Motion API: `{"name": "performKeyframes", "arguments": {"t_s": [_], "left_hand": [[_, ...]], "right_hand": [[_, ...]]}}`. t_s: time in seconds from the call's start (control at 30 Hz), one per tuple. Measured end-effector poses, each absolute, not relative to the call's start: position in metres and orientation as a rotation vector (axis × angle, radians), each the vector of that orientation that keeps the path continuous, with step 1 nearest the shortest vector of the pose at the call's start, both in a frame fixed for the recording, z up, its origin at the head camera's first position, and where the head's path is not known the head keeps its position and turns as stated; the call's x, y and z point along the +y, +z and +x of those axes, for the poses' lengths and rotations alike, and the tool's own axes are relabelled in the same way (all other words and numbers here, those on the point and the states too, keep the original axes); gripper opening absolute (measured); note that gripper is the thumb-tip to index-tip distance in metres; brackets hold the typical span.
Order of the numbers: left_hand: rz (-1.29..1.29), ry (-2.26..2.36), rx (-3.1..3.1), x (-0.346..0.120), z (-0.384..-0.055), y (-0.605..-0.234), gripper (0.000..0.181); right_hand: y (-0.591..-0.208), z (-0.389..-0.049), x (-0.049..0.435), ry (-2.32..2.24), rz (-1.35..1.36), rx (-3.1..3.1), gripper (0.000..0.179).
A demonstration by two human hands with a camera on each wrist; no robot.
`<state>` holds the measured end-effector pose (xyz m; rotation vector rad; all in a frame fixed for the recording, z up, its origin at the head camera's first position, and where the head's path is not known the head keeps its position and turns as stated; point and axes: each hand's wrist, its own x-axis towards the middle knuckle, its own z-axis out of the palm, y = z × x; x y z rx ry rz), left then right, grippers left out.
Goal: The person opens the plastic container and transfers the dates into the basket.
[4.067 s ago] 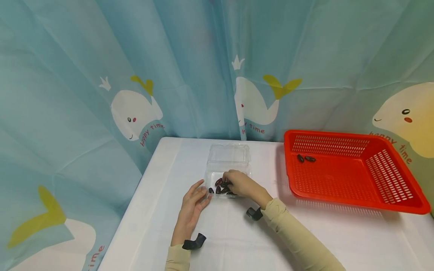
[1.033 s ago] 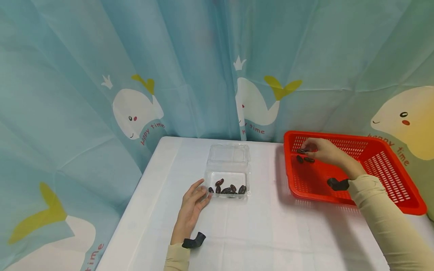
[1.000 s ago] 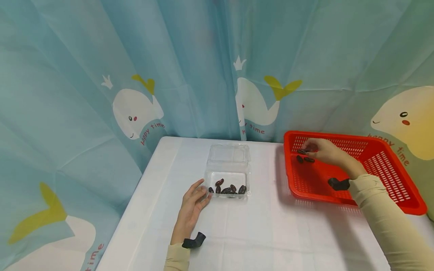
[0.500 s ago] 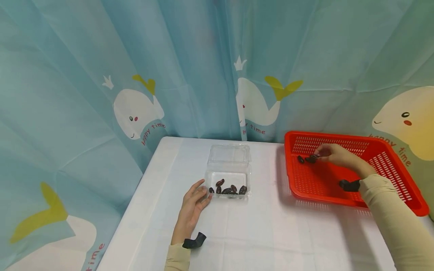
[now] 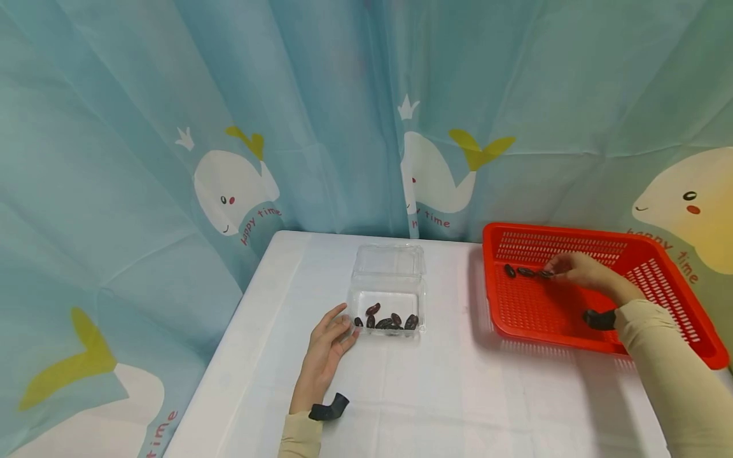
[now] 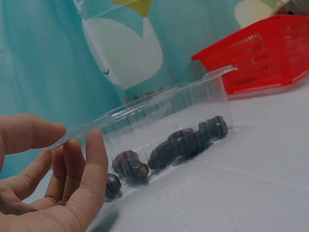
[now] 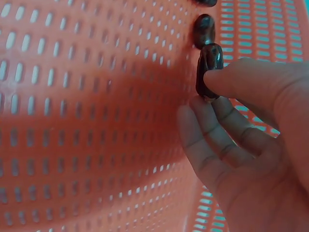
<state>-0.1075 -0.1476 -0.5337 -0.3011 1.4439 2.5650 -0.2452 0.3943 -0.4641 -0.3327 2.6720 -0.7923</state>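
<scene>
My right hand (image 5: pixel 578 270) is inside the red basket (image 5: pixel 550 318), pinching a dark, glossy date (image 7: pixel 209 72) between thumb and fingertips. That date is end to end with a second date (image 7: pixel 204 31) in the right wrist view. Another date (image 5: pixel 509 271) lies at the row's left end. My left hand (image 5: pixel 326 350) pinches the front left corner of a clear plastic clamshell box (image 5: pixel 386 299), its thumb on top of the rim and fingers beneath. Inside the box several dates (image 6: pixel 181 145) are gathered along the front wall. The box's lid (image 5: pixel 388 259) is flipped back.
A white cloth (image 5: pixel 435 394) covers the table under box and basket. The basket stands right of the box, its perforated walls (image 5: pixel 664 292) rising around the right hand. Behind the table hangs a blue curtain (image 5: pixel 321 114) with whale prints.
My right hand has gone from the box to the basket with a date. Within the basket it has since moved right and lower, bringing the date to the row's right end. The left hand stays put.
</scene>
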Motion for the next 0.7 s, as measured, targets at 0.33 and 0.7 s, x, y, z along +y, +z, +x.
{"name": "performKeyframes", "arguments": {"t_s": [0.33, 0.7], "left_hand": [[-0.292, 2.553, 1.454, -0.148, -0.106, -0.533, 0.057], [-0.28, 2.551, 1.459, -0.148, -0.107, -0.533, 0.057]], "right_hand": [[-0.475, -0.248, 0.405, -0.806, -0.277, 2.64, 0.023], [-0.479, -0.247, 0.407, -0.812, -0.287, 2.644, 0.022]]}}
